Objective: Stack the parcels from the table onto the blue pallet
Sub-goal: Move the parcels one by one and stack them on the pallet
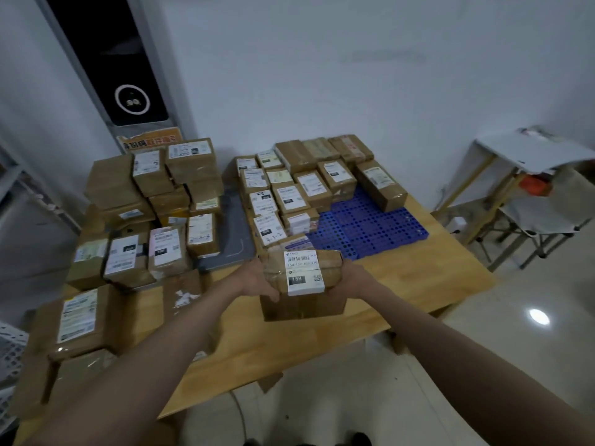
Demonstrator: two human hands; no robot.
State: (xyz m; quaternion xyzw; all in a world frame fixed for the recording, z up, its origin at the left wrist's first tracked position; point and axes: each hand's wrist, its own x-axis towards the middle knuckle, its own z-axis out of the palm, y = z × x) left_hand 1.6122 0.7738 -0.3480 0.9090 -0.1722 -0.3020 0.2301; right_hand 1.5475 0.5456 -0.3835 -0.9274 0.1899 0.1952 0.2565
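Observation:
I hold a brown cardboard parcel (302, 281) with a white shipping label in front of me, above the wooden table (415, 284). My left hand (257, 278) grips its left side and my right hand (349, 280) grips its right side. Just beyond it lies the blue pallet (370, 226), perforated with round holes. Several labelled parcels (289, 188) cover the pallet's far and left parts; its near right part is bare. A larger heap of parcels (154, 214) stands on the table's left half.
More parcels (77, 320) lie at the table's near left corner. A grey mat (231, 233) sits between the heap and the pallet. A white folding table and chair (531, 194) stand at the right. A dark panel (128, 91) leans on the back wall.

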